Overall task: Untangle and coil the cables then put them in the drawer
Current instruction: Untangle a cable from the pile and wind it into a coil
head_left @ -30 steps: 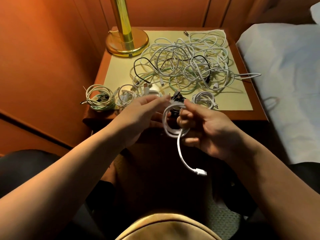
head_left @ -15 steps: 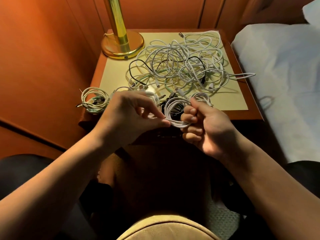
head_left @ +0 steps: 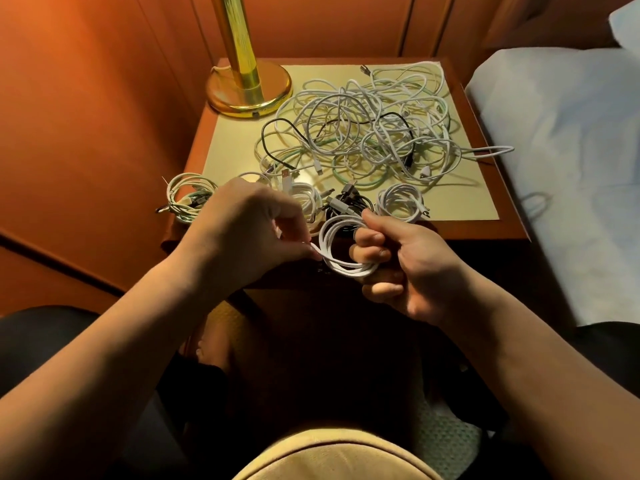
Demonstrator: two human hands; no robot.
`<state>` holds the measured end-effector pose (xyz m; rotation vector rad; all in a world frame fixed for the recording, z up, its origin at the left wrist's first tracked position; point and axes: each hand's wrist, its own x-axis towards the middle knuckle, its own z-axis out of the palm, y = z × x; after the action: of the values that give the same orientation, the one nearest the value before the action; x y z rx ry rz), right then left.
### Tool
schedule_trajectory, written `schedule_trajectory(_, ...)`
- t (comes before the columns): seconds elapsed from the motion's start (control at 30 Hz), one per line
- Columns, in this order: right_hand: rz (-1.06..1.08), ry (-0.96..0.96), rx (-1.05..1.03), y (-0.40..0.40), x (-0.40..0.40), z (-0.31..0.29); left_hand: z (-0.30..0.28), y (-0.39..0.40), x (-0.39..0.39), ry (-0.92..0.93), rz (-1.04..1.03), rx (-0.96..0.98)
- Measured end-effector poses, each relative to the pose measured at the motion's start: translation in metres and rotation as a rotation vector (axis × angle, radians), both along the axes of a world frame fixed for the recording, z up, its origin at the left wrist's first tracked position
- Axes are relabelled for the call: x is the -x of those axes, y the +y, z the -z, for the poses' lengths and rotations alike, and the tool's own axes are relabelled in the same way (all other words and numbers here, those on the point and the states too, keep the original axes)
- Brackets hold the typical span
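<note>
Beside the bed, over the nightstand surface (head_left: 242,147) edge, the right hand (head_left: 405,268) grips a white cable coil (head_left: 341,251) while the left hand (head_left: 252,233) pinches its loose end; light, limp and springy, it looks best held across the gathered loops.

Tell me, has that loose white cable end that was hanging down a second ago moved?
Yes. It no longer hangs below the nightstand edge; the left hand pinches it against the white coil.
</note>
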<state>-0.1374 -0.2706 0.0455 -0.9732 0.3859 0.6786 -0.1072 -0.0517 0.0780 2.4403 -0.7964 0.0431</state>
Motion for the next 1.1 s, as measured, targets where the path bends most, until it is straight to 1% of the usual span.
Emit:
schedule_trajectory(0.07, 0.0, 0.0, -0.011, 0.0, 0.0, 0.001, 0.004, -0.005, 0.002, 0.156, -0.027, 0.096)
schedule_trajectory(0.17, -0.003, -0.011, 0.009, 0.001, 0.001, 0.002, 0.007, -0.008, 0.003, 0.502, -0.084, 0.268)
schedule_trajectory(0.27, 0.015, -0.007, -0.011, 0.001, 0.002, 0.003, 0.007, -0.008, -0.001, 0.703, -0.14, 0.377)
schedule_trajectory(0.33, 0.029, -0.012, -0.008, 0.002, 0.002, 0.002, 0.007, -0.01, -0.002, 0.818, -0.126, 0.434)
schedule_trajectory(0.4, 0.033, -0.02, 0.012, 0.003, 0.001, 0.002, 0.008, -0.016, 0.001, 0.869, -0.141, 0.503)
schedule_trajectory(0.47, 0.026, -0.027, 0.031, 0.003, 0.002, 0.003, 0.011, -0.024, 0.003, 0.922, -0.205, 0.614)
schedule_trajectory(0.53, 0.003, -0.04, 0.058, 0.003, 0.003, 0.003, 0.012, -0.029, 0.004, 0.967, -0.246, 0.675)
schedule_trajectory(0.63, -0.019, -0.047, 0.102, 0.004, 0.003, 0.004, 0.018, -0.029, 0.006, 0.974, -0.201, 0.595)
schedule_trajectory(0.83, -0.044, -0.042, 0.088, 0.005, 0.002, 0.007, 0.024, -0.028, 0.006, 0.89, -0.243, 0.428)
schedule_trajectory(0.97, -0.027, -0.019, 0.055, 0.003, -0.001, 0.006, 0.021, -0.026, 0.006, 0.854, -0.266, 0.465)
schedule_trajectory(1.1, -0.029, -0.01, 0.036, 0.002, -0.002, 0.006, 0.021, -0.027, 0.007, 0.883, -0.298, 0.551)
